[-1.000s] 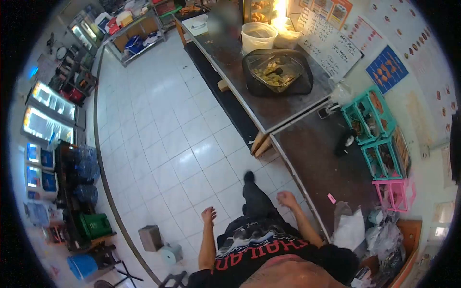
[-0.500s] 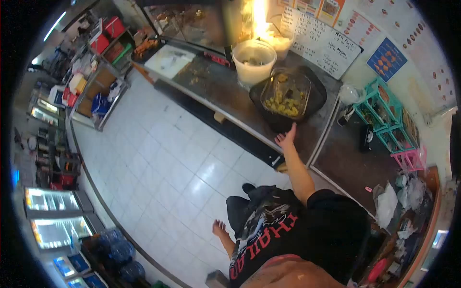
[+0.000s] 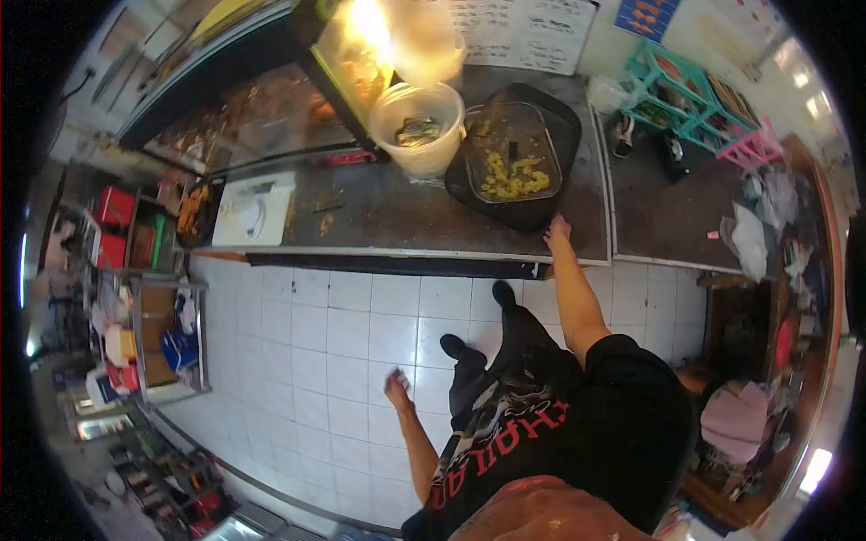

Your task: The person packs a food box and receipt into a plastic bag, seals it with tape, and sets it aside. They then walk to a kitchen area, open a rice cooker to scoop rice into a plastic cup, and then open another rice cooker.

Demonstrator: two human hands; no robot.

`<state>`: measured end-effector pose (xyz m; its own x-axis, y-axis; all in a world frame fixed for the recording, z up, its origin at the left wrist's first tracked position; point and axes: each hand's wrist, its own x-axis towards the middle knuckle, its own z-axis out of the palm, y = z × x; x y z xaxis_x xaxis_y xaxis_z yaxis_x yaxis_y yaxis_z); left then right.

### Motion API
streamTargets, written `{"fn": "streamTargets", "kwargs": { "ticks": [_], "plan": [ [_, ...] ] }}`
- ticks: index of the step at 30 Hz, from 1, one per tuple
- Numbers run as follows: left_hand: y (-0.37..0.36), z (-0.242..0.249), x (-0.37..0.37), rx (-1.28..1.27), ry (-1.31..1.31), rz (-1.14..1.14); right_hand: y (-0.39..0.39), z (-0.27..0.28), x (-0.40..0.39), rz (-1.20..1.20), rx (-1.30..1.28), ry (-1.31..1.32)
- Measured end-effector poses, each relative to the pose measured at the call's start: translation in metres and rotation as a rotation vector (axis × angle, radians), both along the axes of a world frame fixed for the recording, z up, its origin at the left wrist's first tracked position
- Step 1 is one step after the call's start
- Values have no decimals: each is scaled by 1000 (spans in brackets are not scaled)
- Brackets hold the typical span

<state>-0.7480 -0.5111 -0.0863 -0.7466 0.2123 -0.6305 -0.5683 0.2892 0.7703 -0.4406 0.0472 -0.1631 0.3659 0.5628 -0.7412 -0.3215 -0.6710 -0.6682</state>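
My right hand (image 3: 558, 233) reaches out over the counter's front edge, fingers apart, its fingertips right at the near rim of a large black tray (image 3: 469, 195). On that tray rests a clear rectangular container (image 3: 552, 155) with yellow-green chunks of food (image 3: 514, 178) gathered at its near end and a few dark pieces farther back. My left hand (image 3: 397, 386) hangs low over the tiled floor, empty, its fingers loosely bent and slightly blurred. Left of the tray stands a white plastic bucket (image 3: 431, 162) with something dark inside.
A glass display case (image 3: 262, 122) and a white board-like surface (image 3: 271, 203) are to the left on the dark counter (image 3: 361, 216). Teal baskets (image 3: 672, 81) and a pink basket (image 3: 753, 149) stand at right. A whiteboard (image 3: 532, 32) leans behind. Shelves (image 3: 167, 352) line the left.
My view has turned, so the counter now runs nearly level across it. My right hand has come closer to the black tray's rim. My left hand's fingers are more bent than before.
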Motion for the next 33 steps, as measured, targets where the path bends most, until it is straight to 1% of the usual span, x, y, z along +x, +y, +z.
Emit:
{"fn": "streamTargets", "kwargs": {
  "ticks": [1, 2, 3, 4, 5, 6, 8, 10, 11, 12, 13, 15, 16, 17, 19, 21, 22, 24, 25, 28, 31, 33],
  "plan": [
    [40, 11, -30, 39, 62, -178, 4, -5, 2, -17, 15, 4],
    [91, 39, -46, 118, 119, -280, 5, 11, -2, 3, -8, -42],
    [147, 61, -55, 130, 174, -361, 1, 39, -8, 34, -28, -87],
    [201, 79, -61, 193, 203, -466, -1, 54, -11, 71, -50, -132],
    [252, 81, -65, 250, 182, -517, 2, 58, -10, 75, -22, -154],
    [306, 95, -60, 254, 152, -567, 7, 46, -8, 76, 6, -171],
    [403, 108, -40, 351, 186, -651, 17, 35, -7, 58, 36, -194],
    [485, 102, -20, 330, 286, -630, 21, 27, -3, 24, 32, -210],
    [514, 84, -24, 297, 354, -650, 20, 24, 2, 54, 57, -191],
    [544, 53, -29, 267, 423, -669, 22, 22, 7, 83, 85, -172],
    [565, 32, -32, 235, 489, -688, 30, 21, 12, 113, 111, -155],
    [581, 16, -28, 250, 360, -627, 41, 38, 13, 232, 108, -109],
    [579, 9, -23, 250, 288, -593, 41, 53, 15, 233, 97, -102],
    [572, 16, -10, 236, 326, -549, 41, 68, 17, 234, 85, -94],
    [548, 44, 23, 217, 415, -463, 53, 107, 10, 112, 74, -97],
    [526, 35, 53, 254, 411, -210, 72, 166, 8, 145, 99, 4],
    [520, 32, 63, 213, 435, -178, 77, 180, 6, 160, 106, 54],
    [512, 27, 82, 138, 476, -110, 89, 176, 14, 278, 238, 40],
    [510, 23, 87, 96, 415, -162, 98, 177, 19, 339, 312, 34],
    [503, 0, 93, -15, 236, -317, 120, 146, 30, 460, 283, -159],
    [478, -32, 103, -127, -3, -478, 138, 124, 43, 601, 286, -232],
    [481, -44, 106, -119, 214, -390, 136, 117, 40, 574, 299, -244]
  ]
}}
